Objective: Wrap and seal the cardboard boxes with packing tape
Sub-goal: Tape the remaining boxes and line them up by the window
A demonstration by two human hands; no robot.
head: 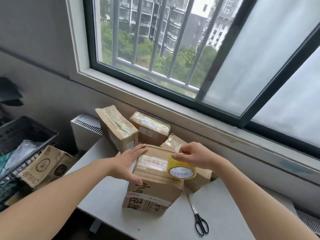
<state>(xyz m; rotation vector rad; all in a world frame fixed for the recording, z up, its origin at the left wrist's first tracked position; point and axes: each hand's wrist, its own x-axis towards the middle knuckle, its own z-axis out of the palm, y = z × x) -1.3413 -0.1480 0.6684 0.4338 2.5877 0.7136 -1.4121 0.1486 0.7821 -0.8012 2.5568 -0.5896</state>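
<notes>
Squarely in the left half of the table (173, 227) stands the cardboard box (152, 187), its top flaps closed and a strip of tape already on top. The left hand (128, 161) lies on the box's left top edge with fingers straight and flat, holding nothing. The right hand (195, 155) curls its fingers over a yellow tape roll (181, 170) and grips it; the roll stands on edge at the right side of the box top. Black-handled scissors (199, 220) lie closed on the table just right of the box, towards the near edge. Several taped boxes (150, 129) crowd the far edge under the window (155, 49).
</notes>
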